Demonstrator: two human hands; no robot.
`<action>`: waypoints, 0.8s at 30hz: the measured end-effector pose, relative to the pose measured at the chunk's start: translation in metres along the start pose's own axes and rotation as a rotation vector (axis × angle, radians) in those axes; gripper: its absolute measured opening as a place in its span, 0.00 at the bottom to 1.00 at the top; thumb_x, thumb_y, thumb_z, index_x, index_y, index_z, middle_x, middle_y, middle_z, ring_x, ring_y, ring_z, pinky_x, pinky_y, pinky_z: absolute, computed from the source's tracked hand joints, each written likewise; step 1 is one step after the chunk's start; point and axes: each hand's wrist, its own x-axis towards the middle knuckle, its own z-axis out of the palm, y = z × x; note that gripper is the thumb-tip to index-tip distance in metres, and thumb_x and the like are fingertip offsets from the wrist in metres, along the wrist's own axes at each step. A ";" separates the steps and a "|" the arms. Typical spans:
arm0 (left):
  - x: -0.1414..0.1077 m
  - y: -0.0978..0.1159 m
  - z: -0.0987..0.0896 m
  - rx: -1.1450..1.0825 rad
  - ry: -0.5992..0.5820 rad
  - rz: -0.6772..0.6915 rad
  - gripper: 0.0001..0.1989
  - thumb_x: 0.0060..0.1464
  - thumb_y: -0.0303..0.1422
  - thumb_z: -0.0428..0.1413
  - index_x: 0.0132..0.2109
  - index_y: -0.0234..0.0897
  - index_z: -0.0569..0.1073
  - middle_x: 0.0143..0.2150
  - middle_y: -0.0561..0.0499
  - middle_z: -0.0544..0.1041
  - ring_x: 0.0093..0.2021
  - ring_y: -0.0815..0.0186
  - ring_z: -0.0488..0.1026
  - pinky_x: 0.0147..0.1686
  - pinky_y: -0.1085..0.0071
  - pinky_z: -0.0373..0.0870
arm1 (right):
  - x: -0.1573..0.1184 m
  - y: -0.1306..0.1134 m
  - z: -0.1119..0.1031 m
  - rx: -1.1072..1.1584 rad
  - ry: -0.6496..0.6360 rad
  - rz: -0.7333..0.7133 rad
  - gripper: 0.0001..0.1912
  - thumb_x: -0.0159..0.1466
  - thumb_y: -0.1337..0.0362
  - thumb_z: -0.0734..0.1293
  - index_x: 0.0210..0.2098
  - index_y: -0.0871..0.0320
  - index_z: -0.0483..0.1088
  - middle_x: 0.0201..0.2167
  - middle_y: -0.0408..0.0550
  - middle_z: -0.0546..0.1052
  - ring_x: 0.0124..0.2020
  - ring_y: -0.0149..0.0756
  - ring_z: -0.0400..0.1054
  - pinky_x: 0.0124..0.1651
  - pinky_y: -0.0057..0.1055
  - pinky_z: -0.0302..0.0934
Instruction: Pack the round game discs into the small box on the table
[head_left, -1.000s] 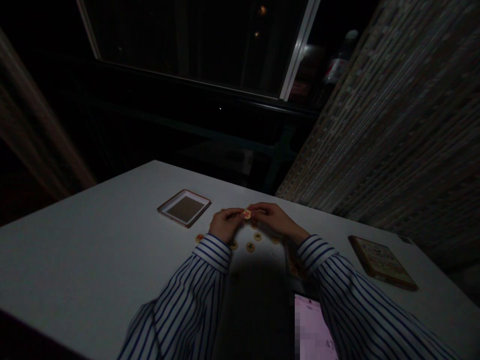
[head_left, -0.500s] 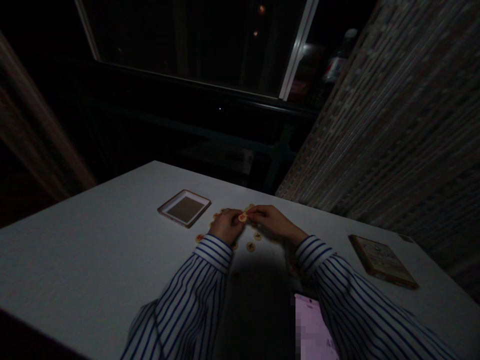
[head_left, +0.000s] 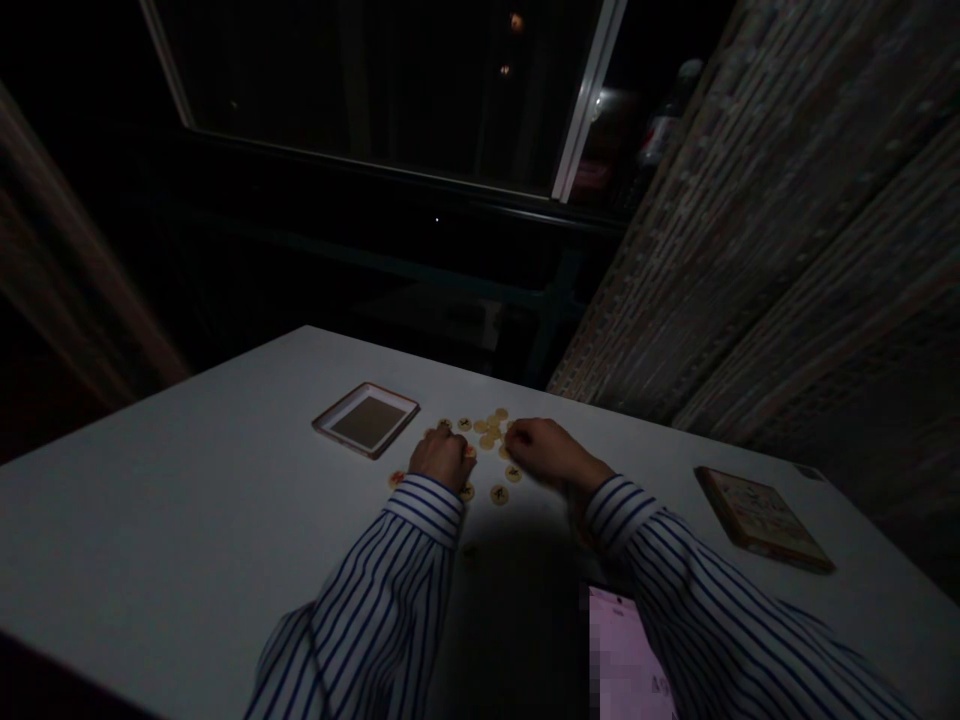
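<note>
Over the white table, my left hand [head_left: 439,458] is closed at a red-marked Chinese chess piece [head_left: 470,452], low among other pieces. Opposite it, my right hand [head_left: 551,448] has its fingers curled together at the edge of a loose cluster of blank-faced pieces [head_left: 487,440]; what they grip, if anything, is hidden. Black-marked pieces [head_left: 499,494] lie face up between my wrists, and one red-marked piece [head_left: 397,479] rests left of my left hand. Some pieces are partly covered by my left hand.
An open shallow box tray [head_left: 330,430] sits on the table [head_left: 225,480] to the left. Its printed lid-like panel [head_left: 765,520] lies at the right. A lit phone [head_left: 626,650] is by my right forearm. A bead-like curtain [head_left: 720,250] hangs beyond the table's right side.
My hands have moved apart from where they met at a red-marked piece. The left has lowered toward the table with it; the right has drawn to the blank-faced cluster, now uncovered.
</note>
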 end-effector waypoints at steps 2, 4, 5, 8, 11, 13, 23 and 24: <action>0.000 0.000 0.001 0.013 -0.003 -0.007 0.12 0.49 0.36 0.52 0.38 0.36 0.76 0.42 0.43 0.71 0.45 0.58 0.69 0.45 0.66 0.64 | -0.001 0.001 0.001 -0.065 -0.033 0.034 0.11 0.59 0.61 0.60 0.35 0.58 0.72 0.32 0.48 0.76 0.31 0.32 0.67 0.31 0.26 0.53; 0.001 0.000 0.003 0.019 0.003 -0.014 0.13 0.49 0.37 0.52 0.38 0.36 0.76 0.42 0.42 0.71 0.45 0.58 0.69 0.44 0.66 0.65 | -0.002 0.003 0.004 -0.114 -0.046 0.047 0.12 0.58 0.58 0.61 0.36 0.57 0.71 0.32 0.48 0.76 0.31 0.33 0.67 0.31 0.26 0.52; 0.001 0.000 0.003 0.020 0.004 -0.015 0.13 0.49 0.37 0.52 0.38 0.36 0.76 0.42 0.42 0.71 0.45 0.57 0.69 0.44 0.66 0.65 | -0.002 0.003 0.005 -0.134 -0.046 0.050 0.13 0.58 0.56 0.61 0.36 0.57 0.71 0.32 0.48 0.76 0.31 0.34 0.67 0.31 0.27 0.52; 0.002 0.000 0.005 0.019 -0.006 -0.014 0.13 0.49 0.38 0.53 0.37 0.36 0.76 0.41 0.42 0.72 0.45 0.57 0.69 0.44 0.66 0.65 | -0.003 0.003 0.007 -0.183 -0.038 0.065 0.14 0.58 0.54 0.61 0.35 0.56 0.70 0.32 0.48 0.76 0.32 0.35 0.67 0.30 0.28 0.50; 0.002 0.000 0.006 0.015 -0.022 -0.017 0.13 0.49 0.39 0.53 0.38 0.37 0.76 0.40 0.43 0.72 0.46 0.57 0.69 0.46 0.67 0.64 | -0.002 0.001 0.007 -0.201 -0.053 0.082 0.15 0.58 0.53 0.61 0.37 0.56 0.69 0.33 0.49 0.76 0.33 0.36 0.68 0.30 0.28 0.51; 0.003 0.000 0.006 0.007 -0.027 -0.015 0.14 0.49 0.39 0.53 0.39 0.37 0.76 0.40 0.43 0.72 0.46 0.57 0.69 0.46 0.67 0.64 | -0.002 -0.001 0.007 -0.213 -0.064 0.091 0.16 0.58 0.52 0.61 0.38 0.56 0.69 0.34 0.49 0.76 0.34 0.37 0.68 0.31 0.28 0.51; 0.002 -0.001 0.005 -0.026 -0.029 -0.005 0.14 0.47 0.41 0.54 0.37 0.38 0.76 0.39 0.43 0.72 0.45 0.56 0.69 0.44 0.66 0.65 | -0.001 -0.001 0.010 -0.240 -0.067 0.083 0.14 0.58 0.55 0.60 0.39 0.56 0.69 0.37 0.51 0.76 0.37 0.39 0.68 0.34 0.30 0.53; 0.002 -0.001 0.005 -0.023 -0.024 0.001 0.14 0.48 0.41 0.54 0.37 0.38 0.76 0.39 0.43 0.72 0.45 0.56 0.70 0.44 0.66 0.65 | -0.001 -0.001 0.010 -0.241 -0.066 0.076 0.14 0.58 0.56 0.60 0.39 0.57 0.69 0.37 0.51 0.76 0.37 0.39 0.69 0.34 0.30 0.53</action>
